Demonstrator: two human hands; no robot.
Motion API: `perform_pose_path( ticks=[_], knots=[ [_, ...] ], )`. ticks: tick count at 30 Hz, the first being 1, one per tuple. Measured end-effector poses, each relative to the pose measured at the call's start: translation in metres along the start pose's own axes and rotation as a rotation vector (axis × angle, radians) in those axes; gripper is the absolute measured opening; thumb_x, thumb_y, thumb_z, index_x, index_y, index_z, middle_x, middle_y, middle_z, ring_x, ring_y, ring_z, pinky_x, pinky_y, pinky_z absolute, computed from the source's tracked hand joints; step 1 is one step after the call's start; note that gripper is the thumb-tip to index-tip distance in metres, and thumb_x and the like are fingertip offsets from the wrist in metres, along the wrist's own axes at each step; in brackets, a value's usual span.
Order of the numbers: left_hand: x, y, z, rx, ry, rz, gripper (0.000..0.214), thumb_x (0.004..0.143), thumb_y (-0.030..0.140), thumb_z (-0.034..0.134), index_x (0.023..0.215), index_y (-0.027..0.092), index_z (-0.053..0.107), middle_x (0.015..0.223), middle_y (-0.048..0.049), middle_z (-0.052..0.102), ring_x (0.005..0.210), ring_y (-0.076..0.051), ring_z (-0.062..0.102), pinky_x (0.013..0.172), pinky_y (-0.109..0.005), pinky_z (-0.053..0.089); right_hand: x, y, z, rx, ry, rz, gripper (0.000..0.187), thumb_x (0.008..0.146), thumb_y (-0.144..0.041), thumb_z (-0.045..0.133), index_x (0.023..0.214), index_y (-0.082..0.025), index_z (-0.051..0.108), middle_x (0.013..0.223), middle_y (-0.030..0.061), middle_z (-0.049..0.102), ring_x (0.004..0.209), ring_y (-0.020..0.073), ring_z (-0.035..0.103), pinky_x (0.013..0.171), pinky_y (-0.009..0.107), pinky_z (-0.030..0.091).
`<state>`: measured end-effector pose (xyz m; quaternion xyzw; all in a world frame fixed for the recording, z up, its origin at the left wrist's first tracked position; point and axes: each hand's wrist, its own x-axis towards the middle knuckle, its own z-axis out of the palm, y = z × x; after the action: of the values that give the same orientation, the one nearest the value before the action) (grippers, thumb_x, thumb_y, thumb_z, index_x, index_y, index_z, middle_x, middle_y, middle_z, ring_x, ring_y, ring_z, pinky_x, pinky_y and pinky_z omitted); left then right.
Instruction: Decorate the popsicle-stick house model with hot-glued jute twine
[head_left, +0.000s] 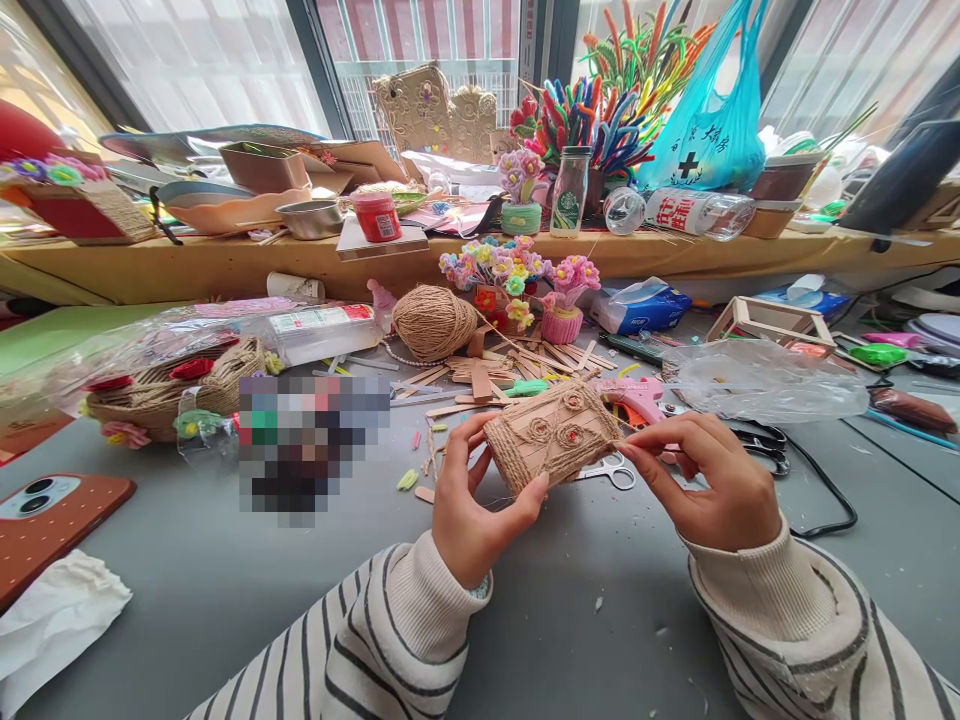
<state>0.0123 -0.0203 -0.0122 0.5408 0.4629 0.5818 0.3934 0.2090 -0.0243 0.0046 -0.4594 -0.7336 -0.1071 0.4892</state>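
Note:
My left hand [480, 500] grips a small wooden box [551, 440] by its left end, thumb in front and fingers behind. Jute twine wraps the box's edges, and coiled twine rosettes with red centres decorate its face. At the box's right corner, my right hand [709, 480] pinches with thumb and forefinger, seemingly on a twine end too small to make out clearly. Behind the box lies a pink glue gun [637, 395], partly hidden. Small scissors [616, 470] rest under the box's right side. A ball of jute twine [433, 322] sits farther back.
Wooden sticks [577, 357] are scattered behind the box. A twine-wrapped basket [180, 395] stands left, near a phone [60, 520] and crumpled tissue [60, 620]. A clear plastic bag [772, 380] and black cable [832, 500] lie right. A cluttered shelf [375, 272] runs along the back.

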Motion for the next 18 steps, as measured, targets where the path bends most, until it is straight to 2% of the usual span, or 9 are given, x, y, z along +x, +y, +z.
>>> perform_pose_path(
  ticks=[18],
  knots=[
    [0.0006, -0.0011, 0.0001, -0.027, -0.008, -0.018, 0.052, 0.061, 0.029, 0.070, 0.108, 0.024, 0.048, 0.112, -0.0060, 0.054, 0.106, -0.022, 0.052, 0.091, -0.037, 0.047, 0.0007, 0.0001, -0.0005, 0.017, 0.003, -0.007, 0.004, 0.078, -0.022, 0.064, 0.076, -0.021, 0.061, 0.065, -0.0008, 0.061, 0.061, 0.0118, 0.053, 0.055, 0.026, 0.042]
  ],
)
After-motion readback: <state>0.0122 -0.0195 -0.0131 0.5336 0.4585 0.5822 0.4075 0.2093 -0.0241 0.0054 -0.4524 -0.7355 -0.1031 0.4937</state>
